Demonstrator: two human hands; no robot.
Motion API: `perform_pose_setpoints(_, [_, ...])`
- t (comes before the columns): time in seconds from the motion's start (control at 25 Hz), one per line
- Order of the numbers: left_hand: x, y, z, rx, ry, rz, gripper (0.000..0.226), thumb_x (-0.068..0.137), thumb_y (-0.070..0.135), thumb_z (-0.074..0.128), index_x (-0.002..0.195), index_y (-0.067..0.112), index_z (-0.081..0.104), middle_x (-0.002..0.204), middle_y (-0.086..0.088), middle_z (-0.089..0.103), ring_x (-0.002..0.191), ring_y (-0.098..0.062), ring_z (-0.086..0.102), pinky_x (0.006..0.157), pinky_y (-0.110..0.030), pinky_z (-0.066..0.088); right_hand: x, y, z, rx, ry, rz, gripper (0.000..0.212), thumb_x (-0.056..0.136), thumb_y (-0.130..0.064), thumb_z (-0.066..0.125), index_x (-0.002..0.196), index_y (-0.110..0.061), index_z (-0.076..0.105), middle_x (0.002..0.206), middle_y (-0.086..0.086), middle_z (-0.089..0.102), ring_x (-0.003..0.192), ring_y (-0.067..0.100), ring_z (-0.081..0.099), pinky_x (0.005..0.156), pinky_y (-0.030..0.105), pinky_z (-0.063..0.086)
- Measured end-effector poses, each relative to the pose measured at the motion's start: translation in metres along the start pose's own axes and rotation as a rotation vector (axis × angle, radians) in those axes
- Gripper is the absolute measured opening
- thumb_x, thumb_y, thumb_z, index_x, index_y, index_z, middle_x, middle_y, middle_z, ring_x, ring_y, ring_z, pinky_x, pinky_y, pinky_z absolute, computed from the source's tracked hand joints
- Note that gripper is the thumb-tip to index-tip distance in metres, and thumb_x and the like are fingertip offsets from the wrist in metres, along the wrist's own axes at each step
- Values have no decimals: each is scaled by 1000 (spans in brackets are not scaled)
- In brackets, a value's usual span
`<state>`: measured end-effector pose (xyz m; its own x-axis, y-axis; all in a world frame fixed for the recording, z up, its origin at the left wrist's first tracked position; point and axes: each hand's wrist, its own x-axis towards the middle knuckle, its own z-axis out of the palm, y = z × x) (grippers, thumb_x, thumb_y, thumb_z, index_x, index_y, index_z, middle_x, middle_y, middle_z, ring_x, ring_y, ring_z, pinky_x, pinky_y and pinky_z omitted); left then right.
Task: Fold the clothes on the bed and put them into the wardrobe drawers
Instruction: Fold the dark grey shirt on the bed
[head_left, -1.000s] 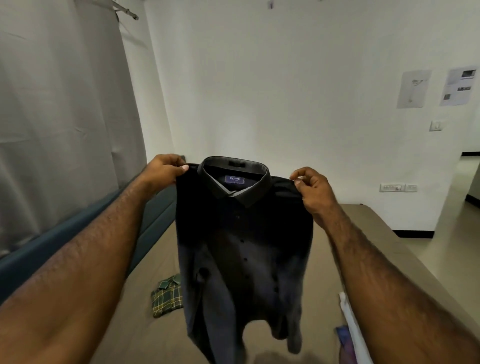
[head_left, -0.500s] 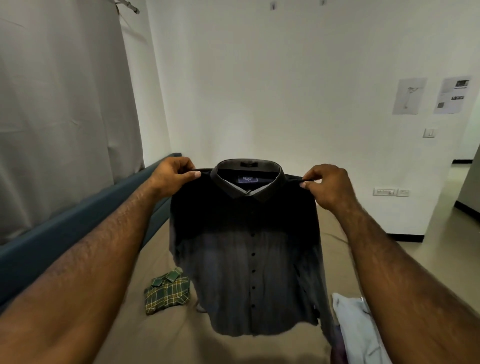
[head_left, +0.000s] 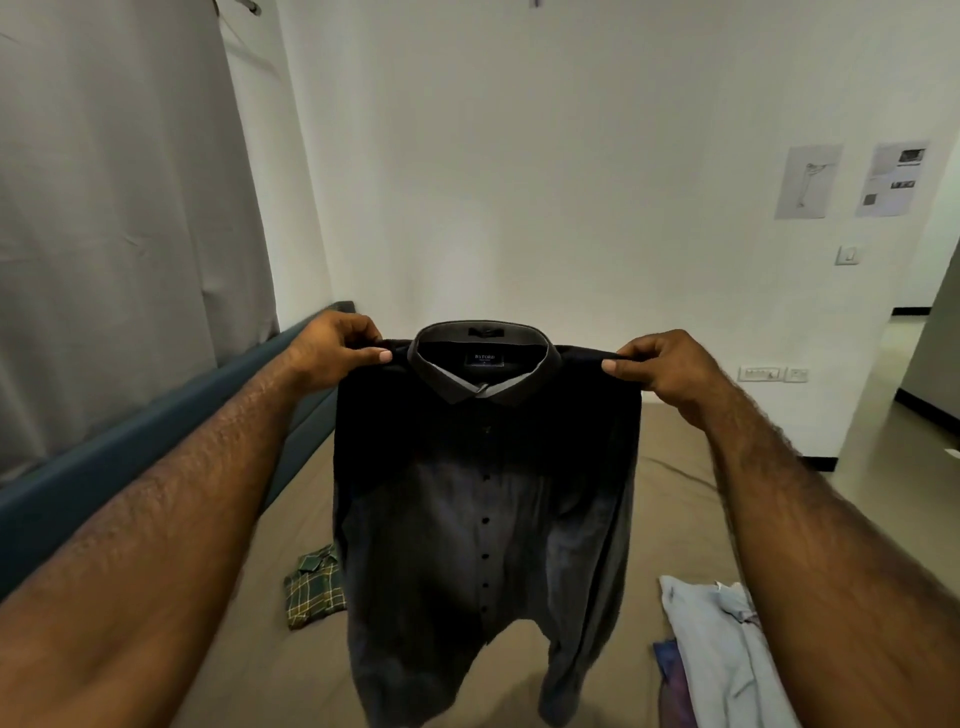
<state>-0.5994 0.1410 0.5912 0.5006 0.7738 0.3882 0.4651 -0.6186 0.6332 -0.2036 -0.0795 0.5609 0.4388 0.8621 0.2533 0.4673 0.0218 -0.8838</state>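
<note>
**Dark shirt held up by both shoulders over the bed**

While you stand at the bed, you hold the dark button-up shirt (head_left: 483, 499) up in the air in front of you, its buttoned front and collar facing you. Your left hand (head_left: 332, 349) pinches the shirt's shoulder seam on the left, thumb pressed on the front and fingers curled behind the cloth. Your right hand (head_left: 660, 364) grips the other shoulder the same way, thumb forward and fingers curled over the top edge. The shoulder line is stretched almost level between your two hands, and the body of the shirt hangs straight down, its lower hem close over the bed (head_left: 249, 654); you cannot tell whether it touches the sheet.

On the brown sheet, a folded green checked shirt (head_left: 314, 587) lies to the lower left, partly hidden behind the hanging shirt. To the lower right, beside your right forearm, a pale blue garment (head_left: 711, 649) lies crumpled, with a purple-blue cloth (head_left: 672, 680) showing at its left edge. A teal bed frame (head_left: 156, 441) runs along the left under a grey curtain (head_left: 114, 208).
</note>
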Motion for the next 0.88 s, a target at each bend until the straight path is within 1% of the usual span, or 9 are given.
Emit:
perform_pose_setpoints(0.16, [0, 7, -8, 425, -123, -56, 16, 88, 18, 85, 87, 28, 73, 90, 4, 73, 85, -16, 66, 85, -34, 55, 8, 3, -5, -207, -20, 6, 7, 91, -14, 80, 97, -18, 83, 91, 0, 79, 96, 22, 74, 88, 37, 58])
perform_pose_setpoints(0.24, [3, 24, 3, 476, 170, -63, 6, 92, 20, 77, 96, 24, 75, 93, 2, 71, 84, -19, 62, 77, -32, 49, 13, -3, 7, -399, 225, -101, 8, 91, -23, 79, 98, -22, 82, 94, -2, 77, 96, 22, 71, 87, 32, 53])
perform_pose_setpoints(0.32, [0, 27, 28, 389, 532, -6, 11, 92, 22, 69, 102, 24, 74, 95, -2, 72, 86, -27, 64, 73, -35, 49, 15, 1, 24, -454, 545, -286, 12, 93, -27, 73, 99, -21, 81, 98, 5, 77, 93, 31, 70, 88, 41, 54])
perform_pose_setpoints(0.36, [-2, 21, 41, 418, 469, -10, 15, 90, 23, 70, 104, 25, 75, 101, -4, 75, 91, -30, 68, 76, -37, 54, 17, 5, 32, -521, 547, -290, 14, 93, -28, 71, 100, -19, 80, 100, 8, 77, 93, 34, 69, 88, 44, 54])
perform_pose_setpoints(0.44, [-8, 3, 60, 589, 124, -106, 19, 87, 31, 75, 106, 29, 77, 111, -4, 77, 100, -30, 71, 87, -39, 59, 23, 20, 39, -721, 324, -88, 16, 93, -32, 72, 101, -22, 80, 107, 8, 78, 102, 34, 69, 94, 43, 50])
perform_pose_setpoints(0.6, [7, -17, 51, 465, 307, -168, 23, 81, 45, 69, 100, 34, 79, 103, 0, 76, 95, -26, 72, 85, -37, 61, 19, 35, 25, -663, 359, 31, 13, 92, -30, 71, 100, -27, 81, 110, 3, 78, 107, 31, 67, 99, 42, 41])
perform_pose_setpoints(0.64, [9, -9, 59, 506, 245, -199, 21, 82, 39, 70, 100, 32, 80, 104, -2, 75, 97, -29, 71, 84, -38, 60, 18, 38, 28, -671, 368, 48, 13, 91, -29, 71, 100, -26, 81, 110, 3, 77, 107, 32, 67, 98, 42, 41])
perform_pose_setpoints(0.76, [18, -4, 84, 382, 457, -131, 21, 83, 20, 70, 100, 21, 81, 103, -9, 74, 99, -37, 66, 83, -42, 57, 17, 49, 41, -655, 405, -52, 14, 91, -26, 70, 98, -24, 81, 104, 3, 78, 98, 32, 67, 94, 41, 45])
perform_pose_setpoints(0.88, [13, -8, 93, 399, 108, -290, 19, 80, 33, 85, 98, 28, 82, 111, -4, 78, 102, -28, 72, 94, -39, 60, 22, 60, 29, -643, 367, 61, 20, 92, -26, 68, 108, -24, 81, 115, 5, 77, 107, 34, 67, 102, 42, 46])
